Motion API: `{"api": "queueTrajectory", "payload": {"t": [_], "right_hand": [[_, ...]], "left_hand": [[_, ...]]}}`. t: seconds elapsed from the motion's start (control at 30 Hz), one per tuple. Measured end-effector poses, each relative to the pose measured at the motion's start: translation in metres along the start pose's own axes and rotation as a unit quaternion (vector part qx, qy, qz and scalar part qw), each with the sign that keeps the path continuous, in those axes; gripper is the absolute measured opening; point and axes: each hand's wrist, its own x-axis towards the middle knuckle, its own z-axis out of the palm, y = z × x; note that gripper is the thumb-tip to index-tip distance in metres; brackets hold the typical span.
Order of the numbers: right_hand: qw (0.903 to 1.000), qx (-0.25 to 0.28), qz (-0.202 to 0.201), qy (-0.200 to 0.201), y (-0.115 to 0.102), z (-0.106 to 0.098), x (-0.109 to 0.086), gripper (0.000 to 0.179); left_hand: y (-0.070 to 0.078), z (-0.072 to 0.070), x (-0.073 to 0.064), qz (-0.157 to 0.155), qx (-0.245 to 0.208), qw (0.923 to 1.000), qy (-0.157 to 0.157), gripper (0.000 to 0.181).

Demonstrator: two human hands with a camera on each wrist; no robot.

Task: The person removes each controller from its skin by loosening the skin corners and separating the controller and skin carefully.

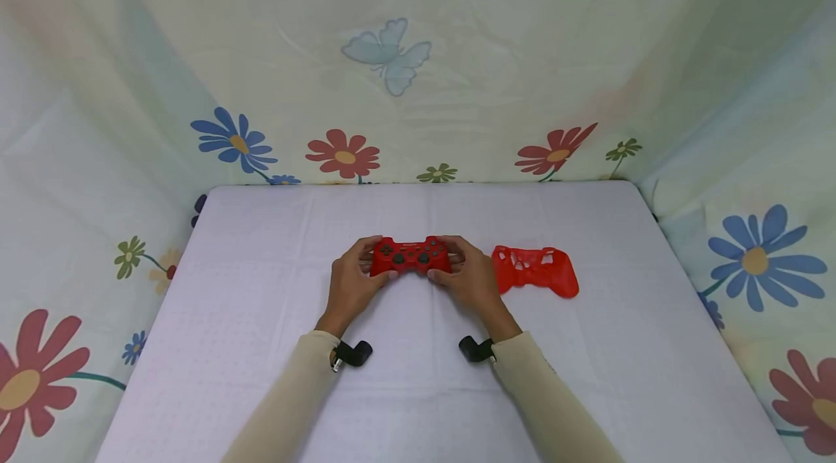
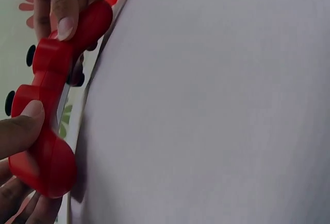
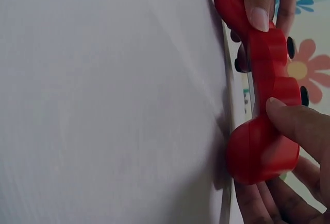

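A red game controller with dark thumbsticks and buttons is held between both hands, its face toward the head camera. My left hand grips its left end, thumb on the near edge and fingers around the far side. The other end is gripped the same way by my right hand. Both thumbs press on the controller body in the left wrist view, and the right wrist view shows its rounded handle. Just right of my right hand lies a red silicone controller cover with cut-out holes.
A white cloth covers the table. Behind it and along both sides hangs a pale curtain printed with flowers and a butterfly. Black wrist cameras sit on both cuffs.
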Motion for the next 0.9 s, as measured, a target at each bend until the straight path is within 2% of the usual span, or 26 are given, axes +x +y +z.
{"api": "queueTrajectory", "payload": {"t": [0.17,0.47,0.9], "right_hand": [[0.9997,0.022,-0.003,0.009,-0.006,0.009,-0.005,0.063],[0.9994,0.027,-0.004,0.019,-0.010,0.018,-0.012,0.062],[0.9990,0.039,-0.018,0.015,-0.019,0.030,-0.009,0.060]], "left_hand": [[-0.004,-0.012,0.000,-0.006,0.001,0.9999,-0.013,0.068],[-0.010,-0.019,-0.005,-0.016,0.001,0.9997,-0.019,0.065],[-0.014,-0.034,-0.005,-0.026,0.009,0.9994,-0.019,0.065]]}}
